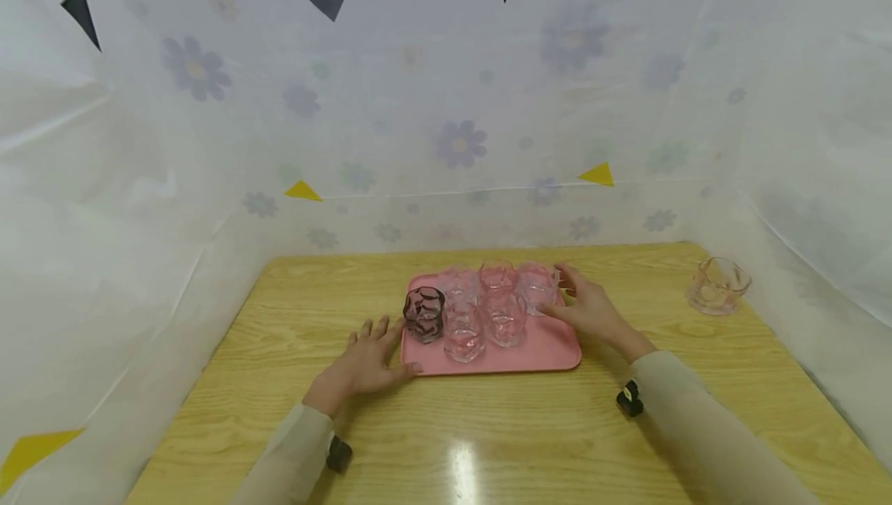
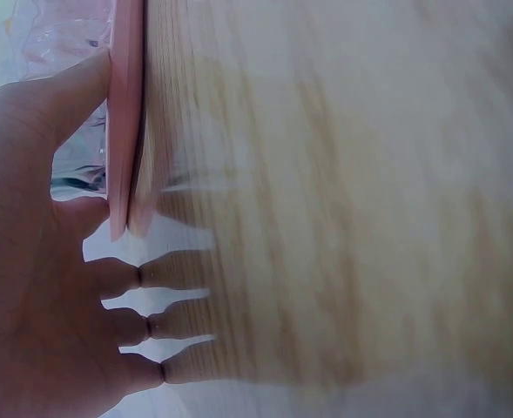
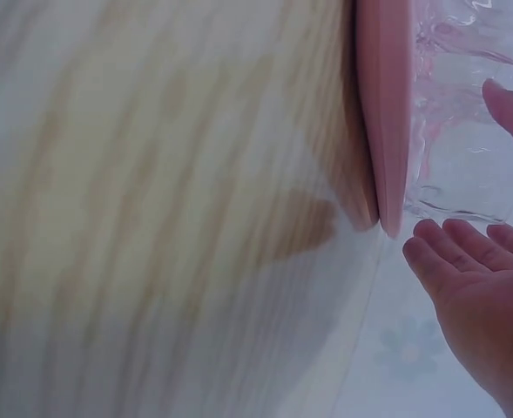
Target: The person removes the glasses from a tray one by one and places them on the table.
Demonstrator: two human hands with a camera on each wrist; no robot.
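Note:
On a pink tray [image 1: 481, 364] stand several small faceted glasses, among them a dark smoky glass [image 1: 423, 314] at the left end. My left hand [image 1: 365, 358] lies at the tray's left front corner, fingers spread and fingertips on the table. In the left wrist view its thumb [image 2: 77, 96] touches the tray's edge. Over the tray's right side, my right hand [image 1: 592, 310] has thumb and fingers apart on either side of a clear glass [image 1: 536, 288] at the back right. In the right wrist view that glass [image 3: 465, 165] sits between thumb and fingers; contact cannot be told.
A separate clear glass [image 1: 718, 288] stands on the wooden table [image 1: 474, 427] at the far right, away from the tray. White flower-patterned sheeting [image 1: 418, 102] encloses the table at the back and both sides.

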